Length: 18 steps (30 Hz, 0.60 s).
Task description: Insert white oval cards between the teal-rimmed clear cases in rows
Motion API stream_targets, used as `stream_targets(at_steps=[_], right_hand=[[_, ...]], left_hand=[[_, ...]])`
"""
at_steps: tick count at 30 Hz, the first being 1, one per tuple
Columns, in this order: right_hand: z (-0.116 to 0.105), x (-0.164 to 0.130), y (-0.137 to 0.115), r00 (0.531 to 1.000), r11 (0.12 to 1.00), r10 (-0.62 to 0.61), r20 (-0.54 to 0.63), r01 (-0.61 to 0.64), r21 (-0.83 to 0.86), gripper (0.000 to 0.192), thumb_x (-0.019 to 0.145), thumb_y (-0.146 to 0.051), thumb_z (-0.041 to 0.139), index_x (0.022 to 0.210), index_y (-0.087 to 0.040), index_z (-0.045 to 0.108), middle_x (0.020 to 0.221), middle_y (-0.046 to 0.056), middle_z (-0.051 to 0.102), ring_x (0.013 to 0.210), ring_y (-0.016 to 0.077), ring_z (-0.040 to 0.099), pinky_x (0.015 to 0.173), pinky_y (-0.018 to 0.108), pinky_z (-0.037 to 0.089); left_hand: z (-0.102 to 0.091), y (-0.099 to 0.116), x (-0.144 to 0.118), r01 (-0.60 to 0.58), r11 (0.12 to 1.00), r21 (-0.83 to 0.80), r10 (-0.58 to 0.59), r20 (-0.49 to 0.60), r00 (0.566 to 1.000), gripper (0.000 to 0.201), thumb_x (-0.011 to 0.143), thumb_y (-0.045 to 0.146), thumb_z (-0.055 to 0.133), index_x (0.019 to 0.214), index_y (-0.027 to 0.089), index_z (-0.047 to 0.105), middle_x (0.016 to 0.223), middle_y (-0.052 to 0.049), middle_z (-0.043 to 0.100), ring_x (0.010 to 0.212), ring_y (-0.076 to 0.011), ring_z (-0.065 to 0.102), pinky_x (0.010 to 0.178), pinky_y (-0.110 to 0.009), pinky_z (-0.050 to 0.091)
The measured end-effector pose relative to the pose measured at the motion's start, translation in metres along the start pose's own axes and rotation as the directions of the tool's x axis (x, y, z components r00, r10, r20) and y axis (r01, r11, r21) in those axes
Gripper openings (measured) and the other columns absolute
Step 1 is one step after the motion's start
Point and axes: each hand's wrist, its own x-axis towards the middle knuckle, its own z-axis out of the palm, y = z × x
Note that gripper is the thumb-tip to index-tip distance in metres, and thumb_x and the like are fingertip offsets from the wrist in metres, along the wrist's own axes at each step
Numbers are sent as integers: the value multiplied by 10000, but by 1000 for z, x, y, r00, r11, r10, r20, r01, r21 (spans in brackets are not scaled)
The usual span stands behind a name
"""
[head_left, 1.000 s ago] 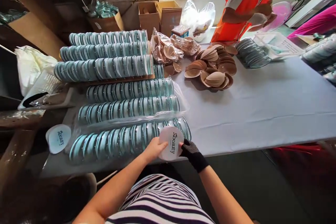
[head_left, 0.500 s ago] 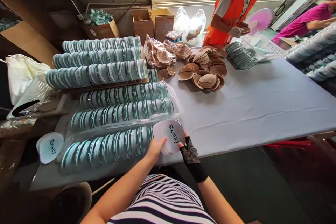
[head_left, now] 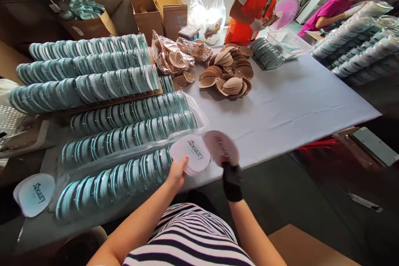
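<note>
My left hand (head_left: 176,172) grips a white printed card (head_left: 190,153) at the near table edge. My right hand (head_left: 231,176), in a black mesh glove, holds a second printed card (head_left: 222,148) just to the right, tilted and pulled apart from the first. Both sit over the end of the nearest bagged row of teal round cases (head_left: 112,181). More rows of teal cases (head_left: 93,87) lie stacked behind it. A heap of tan foam pads (head_left: 229,75) rests mid-table.
A white card (head_left: 33,194) lies at the near left corner. A person in an orange vest (head_left: 255,0) stands at the far end, another in magenta (head_left: 332,8) at right. Cardboard boxes (head_left: 162,14), plastic bags and more case stacks (head_left: 352,45) ring the grey table (head_left: 296,108).
The single stack held by both hands has split: my right hand drew one card off to the right. The view swung right and down.
</note>
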Motion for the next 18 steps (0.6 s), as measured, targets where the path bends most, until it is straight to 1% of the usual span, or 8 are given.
stream_targets(at_steps=[2,3,5,7,10,13,16,18], right_hand=[[-29,4,18,980,993,8,-200,-32,-116,639,797,-628,461,1001,-72,700,883,211,711,849,333,652,727,412,526],[-42,2,29,978,980,-56,-200,16,-196,639,791,-638,460,958,-75,712,862,218,708,829,336,656,726,416,521],[-58,-6,49,974,928,-222,-37,200,-313,588,807,-604,432,902,-106,729,851,210,714,811,325,667,748,416,517],[-60,-17,63,928,864,-333,167,371,-341,518,855,-513,376,941,-152,737,907,174,729,853,295,678,793,392,513],[-45,-22,65,887,791,-322,330,444,-420,424,904,-374,352,1057,-209,711,1025,124,730,948,252,671,837,339,491],[-19,-6,46,879,692,-195,436,438,-573,353,928,-303,374,1093,-206,672,1018,123,727,934,243,672,793,310,468],[4,17,22,886,592,-37,462,392,-704,334,953,-347,390,1150,-186,606,909,123,727,845,259,685,701,310,445],[10,26,9,894,557,15,447,364,-747,342,956,-388,400,1181,-192,566,877,109,725,812,267,691,668,306,428]], left_hand=[[15,20,11,32,993,-116,-35,-25,999,406,759,157,712,1155,184,625,1071,-70,729,969,-212,681,876,-344,548],[24,28,19,75,984,-164,-77,-6,997,374,802,160,666,1172,191,615,1083,-66,726,974,-211,681,883,-362,550],[44,36,35,169,961,-219,-157,70,985,326,863,168,589,1187,192,605,1093,-66,722,993,-215,678,902,-395,547],[60,32,49,219,949,-228,-197,115,974,309,887,160,547,1190,181,603,1109,-73,717,1035,-219,667,920,-400,542],[70,15,63,250,949,-195,-234,97,967,308,879,143,552,1182,160,605,1158,-95,699,1109,-234,640,940,-387,534],[67,2,69,241,960,-143,-231,83,969,324,835,142,617,1159,160,614,1199,-106,682,1143,-252,623,941,-379,535],[62,-2,71,215,971,-106,-205,92,974,339,801,146,660,1139,160,624,1204,-108,679,1148,-259,619,938,-375,539],[61,-2,72,204,974,-96,-197,78,977,348,782,153,682,1125,160,627,1206,-110,678,1154,-266,616,940,-378,540]])
